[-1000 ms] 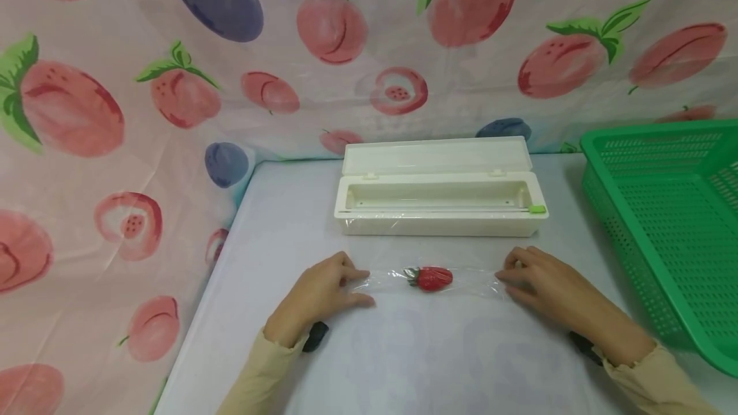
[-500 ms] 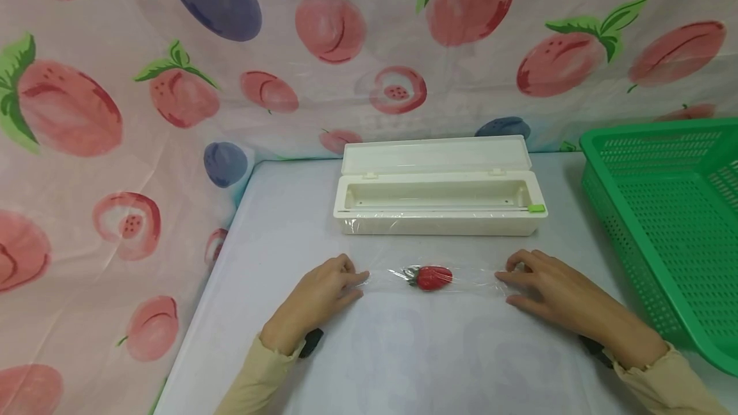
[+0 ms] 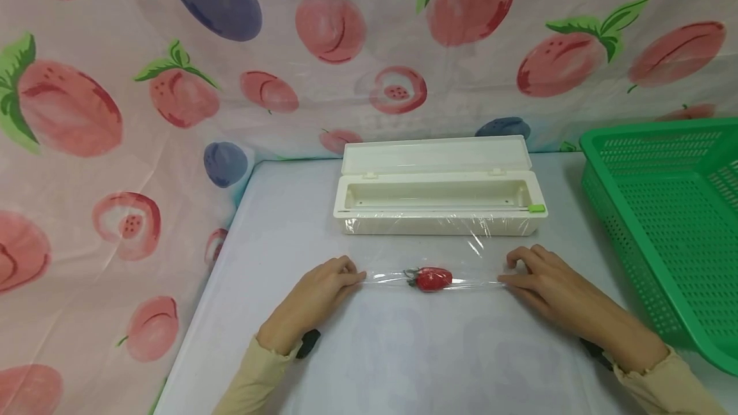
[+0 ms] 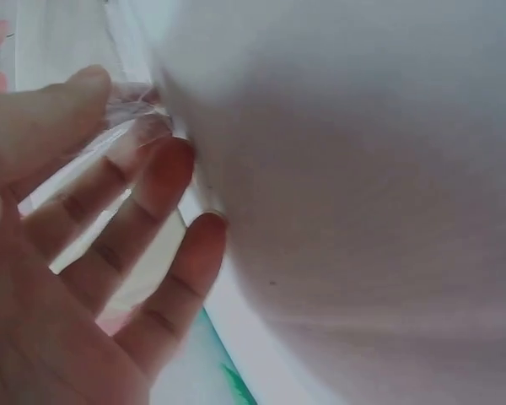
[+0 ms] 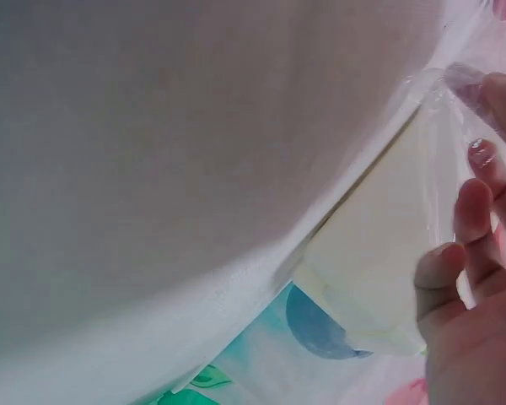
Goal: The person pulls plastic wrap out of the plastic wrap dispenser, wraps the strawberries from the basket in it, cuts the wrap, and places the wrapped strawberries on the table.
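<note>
My left hand [image 3: 316, 296] pinches the left end of the cling film [image 3: 467, 255], right hand [image 3: 544, 287] pinches the right end. Film pulled taut over the strawberry [image 3: 431, 278], lying on the desk [image 3: 288, 223] between both hands. Open film dispenser box [image 3: 438, 207] just behind; green basket [image 3: 663, 210] at right.

Glossy clear plastic film [image 3: 429, 279] wraps a shiny strawberry [image 3: 431, 278] on the matt table [image 3: 403, 351].
</note>
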`<action>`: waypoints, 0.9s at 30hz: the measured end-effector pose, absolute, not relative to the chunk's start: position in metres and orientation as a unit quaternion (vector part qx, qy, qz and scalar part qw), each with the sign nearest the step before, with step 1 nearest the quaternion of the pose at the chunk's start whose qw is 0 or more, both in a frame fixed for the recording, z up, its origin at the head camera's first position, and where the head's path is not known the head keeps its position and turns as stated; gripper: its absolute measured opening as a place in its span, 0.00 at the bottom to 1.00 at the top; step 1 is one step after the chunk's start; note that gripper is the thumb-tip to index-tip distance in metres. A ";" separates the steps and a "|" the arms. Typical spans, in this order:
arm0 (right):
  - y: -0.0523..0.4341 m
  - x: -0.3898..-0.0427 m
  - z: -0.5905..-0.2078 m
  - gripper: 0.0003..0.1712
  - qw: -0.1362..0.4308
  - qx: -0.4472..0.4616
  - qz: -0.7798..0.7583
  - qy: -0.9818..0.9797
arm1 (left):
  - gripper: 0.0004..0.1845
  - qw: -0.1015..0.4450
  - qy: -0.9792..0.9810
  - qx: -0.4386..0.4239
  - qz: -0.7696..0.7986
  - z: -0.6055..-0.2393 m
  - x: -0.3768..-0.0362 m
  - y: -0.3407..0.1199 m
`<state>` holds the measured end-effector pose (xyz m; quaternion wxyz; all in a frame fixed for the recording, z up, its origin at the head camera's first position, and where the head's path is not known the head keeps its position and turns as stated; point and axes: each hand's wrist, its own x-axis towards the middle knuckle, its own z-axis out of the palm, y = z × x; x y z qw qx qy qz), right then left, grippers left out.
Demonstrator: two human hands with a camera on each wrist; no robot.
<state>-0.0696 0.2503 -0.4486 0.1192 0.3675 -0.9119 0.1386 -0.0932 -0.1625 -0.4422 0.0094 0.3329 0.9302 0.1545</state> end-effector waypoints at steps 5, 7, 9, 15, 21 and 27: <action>0.251 -0.070 -0.450 0.13 0.146 0.383 0.151 -0.900 | 0.13 -0.008 0.924 0.352 0.148 -0.443 -0.093 -0.165; 0.252 -0.069 -0.450 0.14 0.143 0.380 0.148 -0.902 | 0.12 -0.011 0.923 0.356 0.144 -0.443 -0.093 -0.166; 0.253 -0.069 -0.450 0.15 0.136 0.375 0.146 -0.905 | 0.12 -0.011 0.923 0.358 0.143 -0.442 -0.094 -0.166; 0.253 -0.069 -0.446 0.17 0.102 0.321 0.170 -0.926 | 0.12 0.009 0.922 0.353 0.161 -0.439 -0.098 -0.166; 0.252 -0.072 -0.442 0.15 0.061 0.277 0.190 -0.940 | 0.07 0.031 0.935 0.291 0.202 -0.439 -0.104 -0.164; 0.249 -0.078 -0.439 0.09 0.014 0.229 0.217 -0.949 | 0.06 0.045 0.939 0.244 0.236 -0.440 -0.110 -0.161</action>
